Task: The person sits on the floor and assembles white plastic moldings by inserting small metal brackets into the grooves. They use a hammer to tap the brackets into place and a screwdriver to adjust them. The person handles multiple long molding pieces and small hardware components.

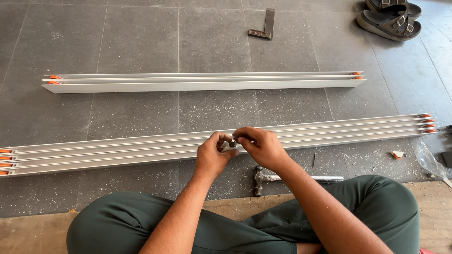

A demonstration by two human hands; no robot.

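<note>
Person seated cross-legged on a wooden board [37,230] at the near edge of a grey tiled floor [136,42], legs in dark green trousers [376,207]. Left hand [212,155] and right hand [261,146] meet in front of the knees, both pinched from opposite sides on one small metal part [230,146]; fingertips closed on it, thumbs on top. The part is mostly hidden by the fingers, so its exact shape cannot be told. It is held just above the near edge of a long silver rail [117,149], which lies across the floor from the left edge almost to the right edge, with several parallel channels and orange end caps at both ends. A second, shorter silver rail [202,82] lies farther out, parallel to the first and well apart from it, also with orange caps at its ends. A hammer [282,178] lies on the floor just beside the board, below the right wrist, head to the left, handle pointing right. A square ruler [264,26] sits near the far edge of the floor. A pair of dark sandals [391,19] is at the far right corner. A small orange-and-white piece [398,154] and a crumpled clear plastic bag [428,162] lie near the right edge. Pale dust and filings are scattered on the tiles around the long rail.
</note>
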